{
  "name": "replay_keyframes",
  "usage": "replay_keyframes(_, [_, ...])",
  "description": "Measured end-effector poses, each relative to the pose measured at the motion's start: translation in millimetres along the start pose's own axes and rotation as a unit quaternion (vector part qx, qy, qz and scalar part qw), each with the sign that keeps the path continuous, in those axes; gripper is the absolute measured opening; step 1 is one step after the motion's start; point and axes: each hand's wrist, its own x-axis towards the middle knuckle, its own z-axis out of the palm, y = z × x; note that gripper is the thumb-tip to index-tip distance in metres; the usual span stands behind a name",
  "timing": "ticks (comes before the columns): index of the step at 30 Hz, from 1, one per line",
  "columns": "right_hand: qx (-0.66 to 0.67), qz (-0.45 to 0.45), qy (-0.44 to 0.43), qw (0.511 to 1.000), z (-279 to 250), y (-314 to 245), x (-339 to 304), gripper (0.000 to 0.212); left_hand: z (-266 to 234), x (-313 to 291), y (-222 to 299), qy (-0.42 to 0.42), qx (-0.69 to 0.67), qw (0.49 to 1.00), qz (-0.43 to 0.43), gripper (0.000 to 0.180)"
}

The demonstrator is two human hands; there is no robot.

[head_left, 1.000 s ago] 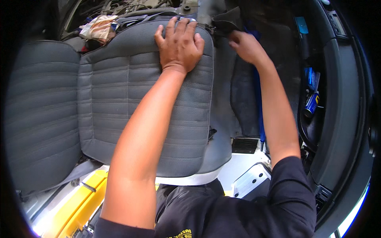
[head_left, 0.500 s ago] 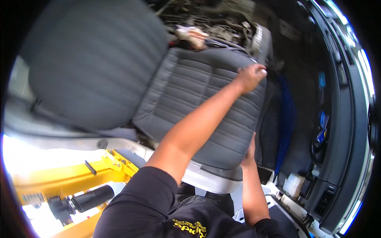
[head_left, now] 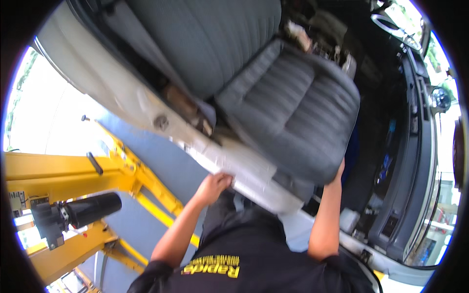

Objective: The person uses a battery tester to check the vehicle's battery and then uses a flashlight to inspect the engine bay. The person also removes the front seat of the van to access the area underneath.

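A grey ribbed seat cushion (head_left: 298, 102) sits at a tilt in the vehicle cab, beside its grey backrest (head_left: 210, 44). My right hand (head_left: 336, 178) grips the cushion's near front corner, and most of its fingers are hidden behind the edge. Lower left, my left hand (head_left: 214, 188) is closed at the outer edge of the white door sill (head_left: 234, 168). Its fingers are curled in, and whatever may be inside them does not show.
To the left stands a yellow metal frame (head_left: 63, 173) with a black cylinder (head_left: 93, 209). A dark dashboard (head_left: 405, 161) runs along the right. Beyond the cushion lie exposed engine parts (head_left: 325, 51) and a crumpled pale cloth (head_left: 299, 35).
My left hand has drawn back from the cushion's far front corner to the sill. My right hand remains at the near corner. The view has turned, and the cushion sits at a different angle.
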Motion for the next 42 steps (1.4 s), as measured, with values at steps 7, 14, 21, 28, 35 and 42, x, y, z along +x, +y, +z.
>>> replay_keyframes(7, [-0.029,0.037,0.079,0.996,-26,20,6,0.059,46,107,4,0.001,-0.369,0.923,-0.107,0.043])
replay_keyframes(14, [-0.034,0.067,0.158,0.985,-39,46,15,0.063,51,118,14,0.024,-0.324,0.938,-0.122,0.040])
replay_keyframes(21, [-0.023,0.151,0.177,0.972,-41,53,1,0.075,-3,130,8,0.200,-0.310,0.922,-0.116,0.062])
replay_keyframes(28, [-0.236,0.211,0.133,0.939,-76,50,-61,0.102,-4,127,19,0.134,-0.209,0.956,-0.157,0.080])
replay_keyframes(35, [-0.053,0.204,0.125,0.969,-53,76,-93,0.113,32,103,113,-0.004,0.110,0.994,-0.019,0.044])
replay_keyframes(42, [-0.208,0.135,-0.051,0.967,-8,148,-155,0.085,114,132,220,-0.074,0.216,0.960,0.162,0.033])
